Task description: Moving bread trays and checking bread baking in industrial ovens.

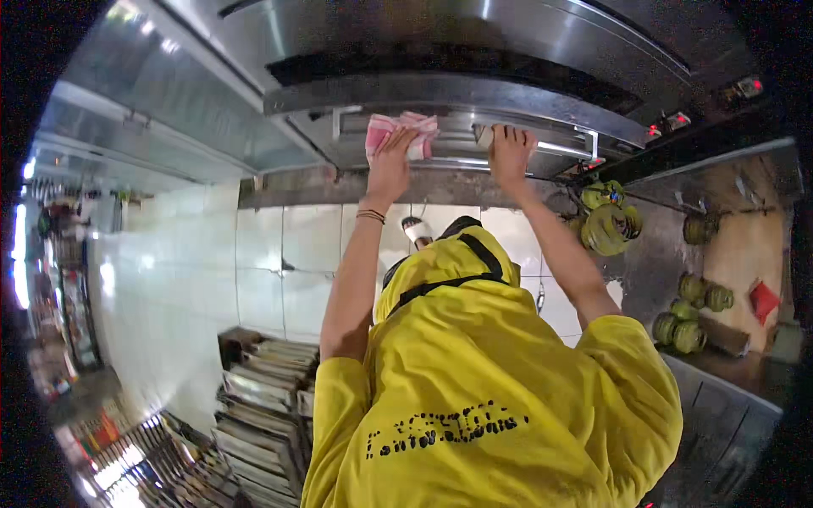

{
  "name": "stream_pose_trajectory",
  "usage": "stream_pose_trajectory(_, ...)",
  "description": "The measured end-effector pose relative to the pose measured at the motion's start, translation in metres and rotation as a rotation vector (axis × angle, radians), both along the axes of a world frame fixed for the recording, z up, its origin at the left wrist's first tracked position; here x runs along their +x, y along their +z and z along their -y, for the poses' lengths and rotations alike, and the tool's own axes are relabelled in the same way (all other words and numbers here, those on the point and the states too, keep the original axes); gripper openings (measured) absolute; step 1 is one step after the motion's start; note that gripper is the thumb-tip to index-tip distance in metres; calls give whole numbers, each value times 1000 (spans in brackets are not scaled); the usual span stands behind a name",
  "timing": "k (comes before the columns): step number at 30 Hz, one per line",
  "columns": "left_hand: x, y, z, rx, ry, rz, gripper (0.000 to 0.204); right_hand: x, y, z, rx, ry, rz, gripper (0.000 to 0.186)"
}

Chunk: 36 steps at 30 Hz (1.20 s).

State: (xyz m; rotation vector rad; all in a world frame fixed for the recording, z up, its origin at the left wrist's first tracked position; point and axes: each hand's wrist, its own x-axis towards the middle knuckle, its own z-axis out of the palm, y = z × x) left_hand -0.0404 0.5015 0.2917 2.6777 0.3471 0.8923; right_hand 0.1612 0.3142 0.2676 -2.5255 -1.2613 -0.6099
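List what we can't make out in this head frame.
- Head view: the surface beneath the pink-and-white cloth, hidden by the cloth and left hand.
- Head view: what the small pale piece is, mostly covered by the right hand.
- Head view: right side of the stack of flat items, blocked by the yellow shirt.
- Head view: far-left clutter, blurred and too small.

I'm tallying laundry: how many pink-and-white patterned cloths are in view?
1: the pink-and-white patterned cloth under the person's left hand, above the picture's centre. Others could be hidden from this view.
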Motion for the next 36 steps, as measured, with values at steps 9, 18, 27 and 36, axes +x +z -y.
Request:
stream_pose_trajectory(9,-167,-65,80,-701,485,75,43,121,-1,-26,-220,92,87,41)
stream_pose_trajectory(18,-396,-157,387,-847,1249,-369,35,175,7,-71,-313,72,-6,43)
stream_pose_trajectory(27,-440,-185,441,-1936,279,1213,22,131,-12,-79,-34,44,117,30)
stream_pose_trajectory(36,-249,-72,4,-1363,360,866,21,89,-20,-93,206,150,126,34)
